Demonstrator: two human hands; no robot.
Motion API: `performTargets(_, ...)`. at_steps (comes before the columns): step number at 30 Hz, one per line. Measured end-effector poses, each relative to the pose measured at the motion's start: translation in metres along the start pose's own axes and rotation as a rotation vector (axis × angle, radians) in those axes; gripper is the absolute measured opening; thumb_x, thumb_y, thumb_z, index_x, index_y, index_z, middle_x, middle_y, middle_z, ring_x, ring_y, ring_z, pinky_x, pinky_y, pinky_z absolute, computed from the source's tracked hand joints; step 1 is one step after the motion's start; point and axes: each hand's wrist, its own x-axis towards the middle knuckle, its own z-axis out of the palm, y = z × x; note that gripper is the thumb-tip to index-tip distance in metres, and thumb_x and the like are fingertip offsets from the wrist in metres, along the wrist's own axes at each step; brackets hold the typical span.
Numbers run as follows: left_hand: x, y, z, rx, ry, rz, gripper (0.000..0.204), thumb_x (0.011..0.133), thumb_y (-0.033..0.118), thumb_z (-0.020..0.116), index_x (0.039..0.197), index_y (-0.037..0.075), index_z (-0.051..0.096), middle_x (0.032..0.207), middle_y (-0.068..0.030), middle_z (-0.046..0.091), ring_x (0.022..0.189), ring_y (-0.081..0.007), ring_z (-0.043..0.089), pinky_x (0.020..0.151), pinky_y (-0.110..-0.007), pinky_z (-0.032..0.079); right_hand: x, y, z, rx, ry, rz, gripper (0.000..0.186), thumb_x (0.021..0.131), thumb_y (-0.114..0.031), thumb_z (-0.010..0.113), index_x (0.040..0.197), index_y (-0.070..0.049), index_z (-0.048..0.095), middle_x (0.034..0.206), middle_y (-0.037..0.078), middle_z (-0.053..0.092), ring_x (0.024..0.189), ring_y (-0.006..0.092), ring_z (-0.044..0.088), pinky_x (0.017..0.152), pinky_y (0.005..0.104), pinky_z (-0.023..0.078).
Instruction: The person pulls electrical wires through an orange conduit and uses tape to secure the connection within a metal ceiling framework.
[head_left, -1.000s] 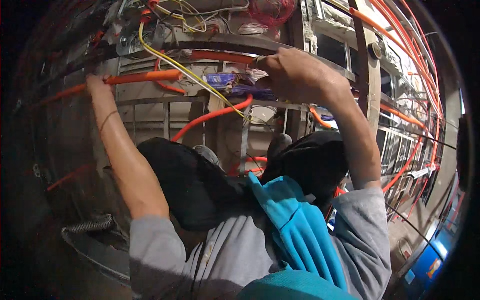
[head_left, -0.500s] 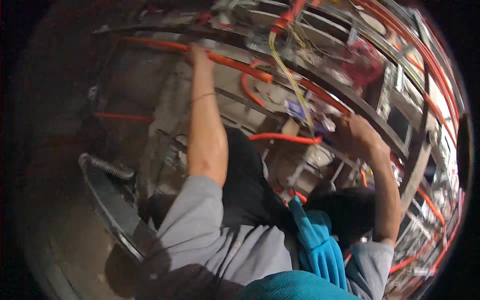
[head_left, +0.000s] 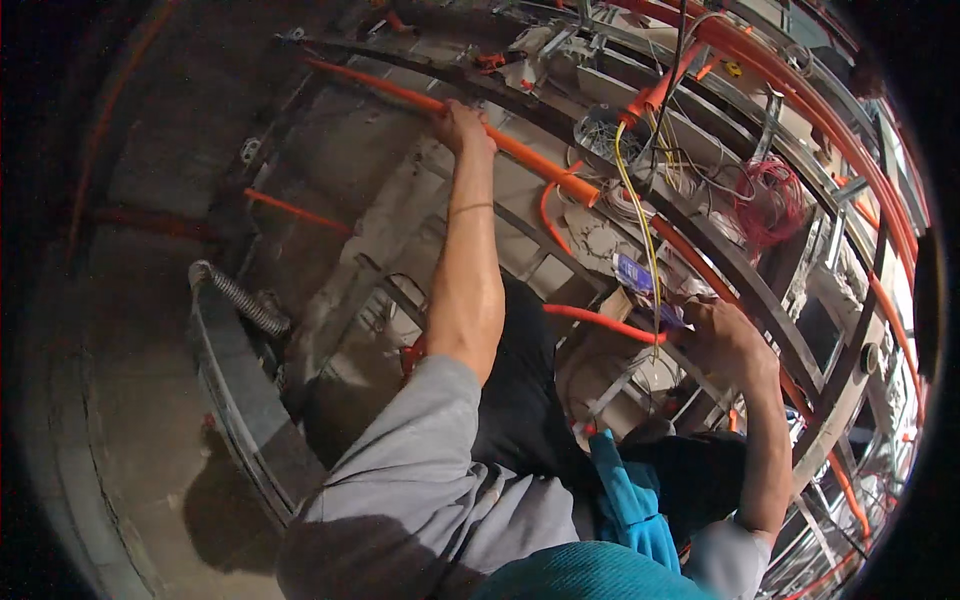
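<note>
My left hand (head_left: pixel 466 128) reaches far forward, its fingers wrapped round a long orange pipe (head_left: pixel 540 165) that slants down to the right. At the right, my right hand (head_left: pixel 728 345) is curled with its fingers drawn in; what it holds, if anything, is hidden. Close by its fingertips lie a purple-and-white packet (head_left: pixel 634 274) and the end of a bent orange tube (head_left: pixel 606 322). A yellow cable (head_left: pixel 630 180) hangs down just left of this hand.
Dark metal bars (head_left: pixel 720 250) cross the right side, with more orange pipes (head_left: pixel 790 85) beyond. A bundle of pink wire (head_left: pixel 770 203) and a tray of small metal pieces (head_left: pixel 600 135) sit there. A coiled spring (head_left: pixel 240 300) lies at left. Teal cloth (head_left: pixel 632 495) hangs at my front.
The whole view has shifted, so things appear lower and further right. My left hand still grips the orange pipe. My right hand remains curled near the packet.
</note>
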Motion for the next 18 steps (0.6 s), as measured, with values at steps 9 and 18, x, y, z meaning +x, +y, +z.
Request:
performTargets(9,-0.009,-0.004,0.027,0.019,0.029,-0.099,0.018,0.103,0.022,0.05,0.097,0.005,0.044,0.068,-0.001,0.042,0.054,-0.0132,0.044,0.046,-0.028,0.037,-0.005,-0.012,-0.01,-0.056,-0.065,-0.049,0.031,0.093,-0.024,0.063,0.117,-0.004,0.064,0.1,0.023,0.069,0.098,0.0399,0.066,0.084,0.0485,0.052)
performTargets(18,-0.027,0.029,0.035,0.035,-0.169,0.019,0.015,0.103,0.018,0.05,0.104,0.007,0.04,0.072,-0.0014,0.04,0.054,-0.0126,0.039,0.047,-0.029,0.036,0.024,-0.001,0.012,-0.044,-0.044,-0.131,0.026,0.094,-0.025,0.063,0.1,0.0,0.066,0.096,0.024,0.069,0.095,0.0406,0.067,0.08,0.0496,0.052)
